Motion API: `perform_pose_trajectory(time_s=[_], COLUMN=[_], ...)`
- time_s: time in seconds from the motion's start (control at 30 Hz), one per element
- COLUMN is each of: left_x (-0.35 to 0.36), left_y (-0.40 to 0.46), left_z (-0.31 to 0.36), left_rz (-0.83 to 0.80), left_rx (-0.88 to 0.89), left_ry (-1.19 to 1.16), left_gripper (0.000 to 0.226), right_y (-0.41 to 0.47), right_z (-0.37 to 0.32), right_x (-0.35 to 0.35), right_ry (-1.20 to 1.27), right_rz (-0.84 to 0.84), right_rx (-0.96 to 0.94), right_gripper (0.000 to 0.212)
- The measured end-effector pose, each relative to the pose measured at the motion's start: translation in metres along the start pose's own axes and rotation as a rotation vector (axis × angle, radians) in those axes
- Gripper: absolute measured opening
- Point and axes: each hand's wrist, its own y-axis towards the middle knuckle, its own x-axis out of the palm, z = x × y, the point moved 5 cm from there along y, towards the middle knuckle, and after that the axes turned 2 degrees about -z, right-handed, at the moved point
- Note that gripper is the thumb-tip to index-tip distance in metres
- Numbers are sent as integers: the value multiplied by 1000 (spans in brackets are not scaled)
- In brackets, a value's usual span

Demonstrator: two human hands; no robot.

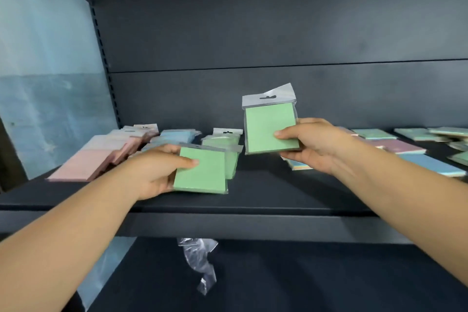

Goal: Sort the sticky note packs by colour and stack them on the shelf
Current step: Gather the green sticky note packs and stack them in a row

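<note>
Green sticky note pack (271,127) in right hand (312,145), another (201,171) in left hand (157,172).

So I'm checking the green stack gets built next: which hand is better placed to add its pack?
Left, probably. The left hand holds its green pack low, right at the green stack. The right hand holds its raised pack further right.

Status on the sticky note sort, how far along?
Partway. Done: pink stack, blue stack and a green stack sit sorted at left of the shelf. In hand: left hand holds a green pack, right hand another green pack. Left: mixed packs lie unsorted at right.
</note>
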Motion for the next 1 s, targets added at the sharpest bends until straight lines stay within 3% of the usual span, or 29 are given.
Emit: perform_pose_trajectory(time_s=[0.1, 0.33, 0.47, 0.6, 0.63, 0.77, 1.0], left_x=[5, 14, 17, 16, 17, 21, 4], left_y=[13, 36, 40, 43, 42, 39, 46], left_z=[-4, -7, -4, 5, 6, 3, -2], left_rz=[-98, -95, -52, 65, 92, 137, 169], left_rx=[-74, -92, -20, 95, 108, 110, 42], left_ry=[41, 23, 56, 321, 374, 477, 557], left_gripper=[15, 16, 12, 24, 18, 10, 33], right_y=[-2, 3, 7, 6, 6, 3, -8], right_z=[1, 5, 12, 16, 16, 22, 31], right_x=[1, -7, -7, -8, -9, -5, 12], right_ry=[14, 9, 12, 4, 5, -14, -14], right_rz=[27, 29, 29, 32, 30, 0, -94], right_rx=[13, 56, 86, 96, 99, 127, 154], right_gripper=[20, 19, 20, 21, 21, 22, 22])
